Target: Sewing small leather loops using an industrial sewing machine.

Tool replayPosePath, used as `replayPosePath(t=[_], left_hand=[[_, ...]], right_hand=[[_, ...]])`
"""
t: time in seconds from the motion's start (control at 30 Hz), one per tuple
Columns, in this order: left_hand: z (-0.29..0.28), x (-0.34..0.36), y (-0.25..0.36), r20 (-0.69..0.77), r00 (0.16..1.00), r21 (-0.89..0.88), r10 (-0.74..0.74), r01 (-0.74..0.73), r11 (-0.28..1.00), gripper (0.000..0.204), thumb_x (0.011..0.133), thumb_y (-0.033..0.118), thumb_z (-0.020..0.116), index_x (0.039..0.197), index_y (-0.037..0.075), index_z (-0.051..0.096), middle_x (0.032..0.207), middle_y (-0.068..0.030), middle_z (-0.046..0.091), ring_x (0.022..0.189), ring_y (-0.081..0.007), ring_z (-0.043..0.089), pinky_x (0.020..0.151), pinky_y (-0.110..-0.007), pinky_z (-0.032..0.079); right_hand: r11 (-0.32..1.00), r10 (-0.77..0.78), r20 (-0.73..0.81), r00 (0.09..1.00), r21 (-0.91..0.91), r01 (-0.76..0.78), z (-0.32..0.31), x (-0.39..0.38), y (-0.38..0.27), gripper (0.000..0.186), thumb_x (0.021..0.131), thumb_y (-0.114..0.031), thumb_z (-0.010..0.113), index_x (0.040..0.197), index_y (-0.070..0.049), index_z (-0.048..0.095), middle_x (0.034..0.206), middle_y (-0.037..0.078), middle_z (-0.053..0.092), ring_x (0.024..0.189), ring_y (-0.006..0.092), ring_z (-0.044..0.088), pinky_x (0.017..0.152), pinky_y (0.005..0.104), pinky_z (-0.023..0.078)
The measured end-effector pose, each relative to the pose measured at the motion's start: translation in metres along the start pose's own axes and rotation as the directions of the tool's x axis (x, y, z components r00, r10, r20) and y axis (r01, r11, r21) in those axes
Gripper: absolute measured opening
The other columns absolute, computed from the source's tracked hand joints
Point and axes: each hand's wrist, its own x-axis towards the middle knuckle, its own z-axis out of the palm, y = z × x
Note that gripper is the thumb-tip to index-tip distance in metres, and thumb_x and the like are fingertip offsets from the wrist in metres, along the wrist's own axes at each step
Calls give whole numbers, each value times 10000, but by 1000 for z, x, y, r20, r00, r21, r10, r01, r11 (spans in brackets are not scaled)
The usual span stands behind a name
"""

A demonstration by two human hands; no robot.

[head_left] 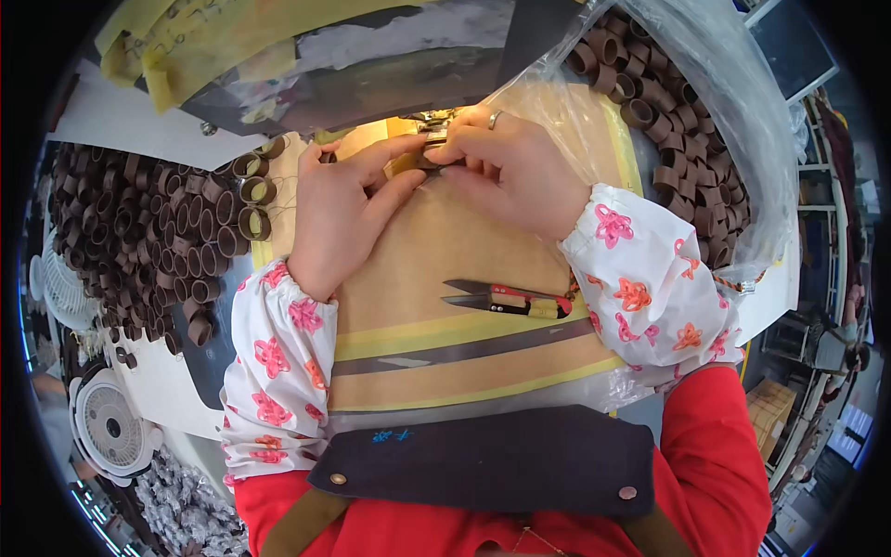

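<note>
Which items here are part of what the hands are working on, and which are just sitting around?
In hand:
- left hand and right hand, pinching a small brown band piece at the machine head
- brown loops piled at left
- brown loops in clear bag at right

Lying about:
- thread snips on the tan worktop
- small fans
- yellow cloth

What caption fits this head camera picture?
Both hands pinch a small brown loop; thread snips lie nearby.
</note>
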Motion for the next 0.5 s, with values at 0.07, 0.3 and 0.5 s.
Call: replayPosePath(t=[0.07,0.3,0.5], left_hand=[[3,3,0,-28,999,8,-26,26,1000,191,775,261,630,888,109,658,480,-18,524,443,-167,459,724,-314,298],[20,14,-1,-183,978,-56,-97,89,994,211,743,211,680,857,36,650,431,-13,374,411,-81,327,552,-253,354],[23,19,-5,-195,972,-52,-133,125,991,220,749,212,677,844,16,649,425,-17,384,405,-68,339,427,-245,303]], right_hand=[[1000,4,-37,999,-3,-4,0,0,3,105,726,-41,630,829,-46,644,657,68,556,508,142,491,474,264,383],[992,112,-107,988,-52,-118,-4,7,2,70,684,-6,623,730,-12,571,728,114,536,648,270,544,563,339,434],[992,72,-132,989,-92,-84,1,11,10,64,672,0,608,700,-5,551,721,129,533,675,304,528,594,374,421]])
